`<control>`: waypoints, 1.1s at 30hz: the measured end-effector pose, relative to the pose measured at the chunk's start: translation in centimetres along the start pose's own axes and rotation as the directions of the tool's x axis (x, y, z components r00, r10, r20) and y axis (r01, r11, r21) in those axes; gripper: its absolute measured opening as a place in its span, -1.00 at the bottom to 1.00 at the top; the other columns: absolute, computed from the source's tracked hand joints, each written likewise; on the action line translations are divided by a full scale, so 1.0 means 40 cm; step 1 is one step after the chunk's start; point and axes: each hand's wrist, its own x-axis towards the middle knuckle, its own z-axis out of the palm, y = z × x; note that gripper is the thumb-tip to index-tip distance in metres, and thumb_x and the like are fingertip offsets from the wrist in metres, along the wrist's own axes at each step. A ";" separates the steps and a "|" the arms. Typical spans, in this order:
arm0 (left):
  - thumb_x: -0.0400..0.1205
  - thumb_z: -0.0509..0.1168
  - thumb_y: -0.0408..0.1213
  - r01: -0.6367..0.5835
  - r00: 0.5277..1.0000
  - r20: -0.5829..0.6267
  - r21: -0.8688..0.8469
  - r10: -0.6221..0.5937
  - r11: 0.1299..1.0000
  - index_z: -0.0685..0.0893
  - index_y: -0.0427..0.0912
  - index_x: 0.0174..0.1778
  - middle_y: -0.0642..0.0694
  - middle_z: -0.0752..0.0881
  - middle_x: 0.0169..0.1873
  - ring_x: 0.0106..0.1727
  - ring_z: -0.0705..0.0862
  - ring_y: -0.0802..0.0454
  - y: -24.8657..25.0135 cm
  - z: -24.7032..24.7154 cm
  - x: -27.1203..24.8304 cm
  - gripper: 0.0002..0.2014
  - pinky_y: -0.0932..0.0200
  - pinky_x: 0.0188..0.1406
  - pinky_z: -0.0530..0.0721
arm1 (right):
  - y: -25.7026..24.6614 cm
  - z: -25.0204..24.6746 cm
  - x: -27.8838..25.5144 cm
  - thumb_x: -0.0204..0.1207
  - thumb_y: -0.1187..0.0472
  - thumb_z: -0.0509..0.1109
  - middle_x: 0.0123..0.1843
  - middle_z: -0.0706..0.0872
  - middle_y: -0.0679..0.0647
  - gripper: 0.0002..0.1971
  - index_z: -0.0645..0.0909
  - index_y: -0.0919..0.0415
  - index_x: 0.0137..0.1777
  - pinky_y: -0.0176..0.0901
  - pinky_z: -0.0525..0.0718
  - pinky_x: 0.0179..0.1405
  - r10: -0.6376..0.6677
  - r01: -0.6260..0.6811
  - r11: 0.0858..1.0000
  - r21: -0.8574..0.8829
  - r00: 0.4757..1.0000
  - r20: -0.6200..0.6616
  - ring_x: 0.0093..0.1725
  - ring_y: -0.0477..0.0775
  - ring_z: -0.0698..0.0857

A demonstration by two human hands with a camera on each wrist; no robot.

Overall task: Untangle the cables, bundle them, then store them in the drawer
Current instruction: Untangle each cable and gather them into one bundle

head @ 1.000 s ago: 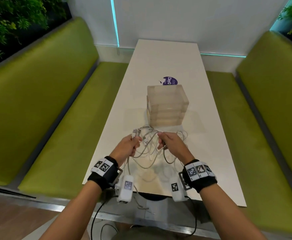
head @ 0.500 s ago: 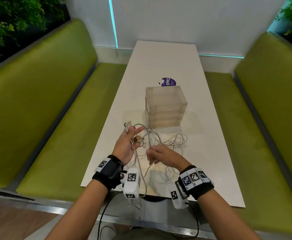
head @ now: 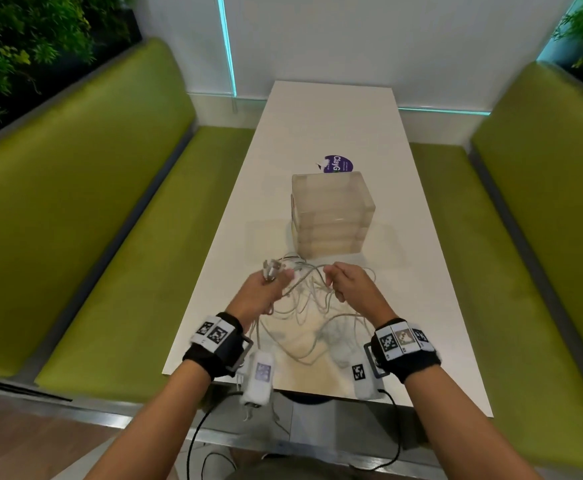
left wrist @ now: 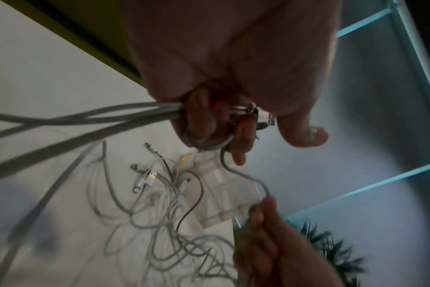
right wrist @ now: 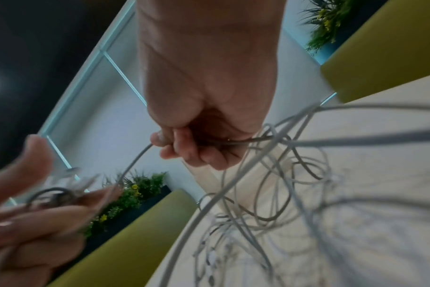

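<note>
A tangle of thin grey-white cables lies on the white table just in front of a translucent drawer box. My left hand grips a bunch of cable ends, their plugs sticking up above the fingers; the left wrist view shows strands running from the curled fingers. My right hand pinches a single cable that runs over to the left hand. Loose plugs lie on the table beside the box.
A purple round sticker lies behind the drawer box. Green benches flank the table on both sides, and a white wall closes its far end. Black wrist-camera wires hang below the near table edge.
The right hand has moved from low near the left hand up and to the right, drawing a cable out. The left hand has dropped slightly, keeping its bunch of plugs.
</note>
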 end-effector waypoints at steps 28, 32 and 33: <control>0.68 0.25 -0.13 -0.091 0.925 -0.368 -0.447 -0.091 0.890 0.54 -0.10 -0.40 0.14 0.30 -0.72 -0.66 0.24 0.20 0.012 -0.067 0.042 -0.69 0.32 -0.70 0.17 | 0.074 -0.011 0.036 0.61 0.29 0.24 -0.29 0.69 -0.05 -0.78 0.70 0.11 -0.15 -0.27 0.50 -0.18 -0.025 0.052 0.929 -0.365 0.997 0.078 -0.20 -0.01 0.63; 0.63 0.33 -0.13 0.020 0.936 -0.349 -0.053 -0.037 0.998 0.68 -0.17 -0.34 0.02 0.43 -0.57 -0.55 0.35 0.11 -0.013 -0.027 0.041 -0.74 0.27 -0.61 0.27 | 0.053 0.020 0.040 0.62 0.24 0.29 -0.21 0.73 -0.10 -0.80 0.75 0.08 -0.11 -0.15 0.57 -0.13 -0.081 0.098 0.967 -0.234 0.994 0.080 -0.24 -0.14 0.64; 0.62 0.34 -0.13 0.039 0.944 -0.327 -0.017 -0.043 0.999 0.70 -0.18 -0.32 0.01 0.45 -0.57 -0.53 0.36 0.09 -0.017 -0.013 0.042 -0.74 0.26 -0.60 0.29 | 0.039 0.033 0.036 0.62 0.26 0.30 -0.21 0.74 -0.12 -0.81 0.75 0.11 -0.10 -0.24 0.57 -0.15 -0.117 0.132 0.970 -0.204 0.990 0.084 -0.26 -0.22 0.63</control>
